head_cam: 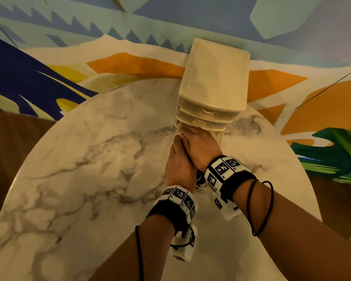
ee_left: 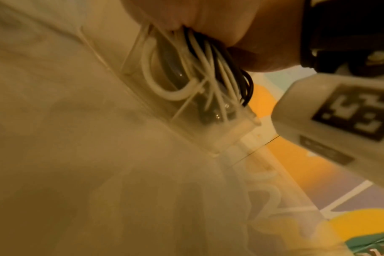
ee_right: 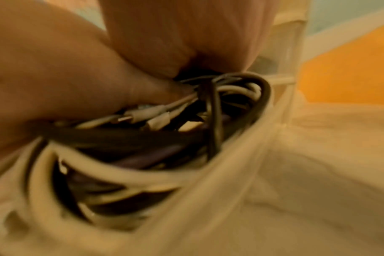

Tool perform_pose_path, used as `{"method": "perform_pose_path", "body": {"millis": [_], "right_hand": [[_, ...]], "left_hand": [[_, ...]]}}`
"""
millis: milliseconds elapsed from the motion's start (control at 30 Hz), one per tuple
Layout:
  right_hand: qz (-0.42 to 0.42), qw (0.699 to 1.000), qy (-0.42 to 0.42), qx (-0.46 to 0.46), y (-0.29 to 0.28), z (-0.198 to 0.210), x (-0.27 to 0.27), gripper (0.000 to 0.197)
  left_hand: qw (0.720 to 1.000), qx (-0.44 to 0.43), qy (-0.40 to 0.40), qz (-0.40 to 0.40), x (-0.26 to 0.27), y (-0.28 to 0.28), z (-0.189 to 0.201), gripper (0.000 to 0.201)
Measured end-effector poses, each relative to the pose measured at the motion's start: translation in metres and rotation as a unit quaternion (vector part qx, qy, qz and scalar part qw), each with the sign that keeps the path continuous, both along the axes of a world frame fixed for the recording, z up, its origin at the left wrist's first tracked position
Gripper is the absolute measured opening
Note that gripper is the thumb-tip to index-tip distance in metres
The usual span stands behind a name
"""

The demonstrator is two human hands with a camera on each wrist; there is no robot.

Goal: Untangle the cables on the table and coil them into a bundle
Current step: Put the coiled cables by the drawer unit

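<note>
Both hands were down in the bottom drawer (head_cam: pixel 219 136) of the drawer unit (head_cam: pixel 215 78), pressed side by side. The right hand (head_cam: pixel 199 147) had its fingers (ee_right: pixel 182 31) curled over a wad of cables (ee_right: pixel 143 138) – black, white and one purplish – and the left hand (head_cam: pixel 178 167) closed on the same wad from beside it, its thumb buried among the strands. The cables lay bunched in the clear drawer, not yet on the table (head_cam: pixel 89 159). The step, as I judge it, was fetching the tangle out; untangling had not begun. The next move called for lifting the whole wad clear of the drawer's front wall – loops could catch there – and setting it on the marble.
</note>
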State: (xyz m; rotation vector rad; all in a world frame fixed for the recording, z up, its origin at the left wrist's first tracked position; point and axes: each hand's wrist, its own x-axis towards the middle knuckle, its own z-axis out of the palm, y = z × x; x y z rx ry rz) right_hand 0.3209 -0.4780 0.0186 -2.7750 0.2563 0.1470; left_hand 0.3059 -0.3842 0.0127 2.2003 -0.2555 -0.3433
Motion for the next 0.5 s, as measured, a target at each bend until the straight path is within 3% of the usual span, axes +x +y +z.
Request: {"method": "perform_pose_path", "body": {"millis": [133, 333, 433, 500], "right_hand": [[-0.005, 0.999, -0.008, 0.053, -0.001, -0.005, -0.001, 0.039], [-0.004, 0.998, -0.015, 0.065, -0.002, -0.001, -0.005, 0.038], [-0.045, 0.983, -0.018, 0.178, -0.005, 0.004, -0.007, 0.036], [-0.091, 0.957, -0.023, 0.274, -0.009, 0.006, -0.006, 0.035]], "left_hand": [[0.997, 0.041, -0.057, -0.040, -0.004, 0.000, -0.004, 0.061], [0.985, 0.096, -0.126, -0.073, -0.003, 0.004, -0.008, 0.051], [0.955, 0.182, -0.212, -0.104, -0.003, 0.013, -0.007, 0.049], [0.944, 0.208, -0.220, -0.134, -0.003, 0.017, -0.005, 0.051]]}}
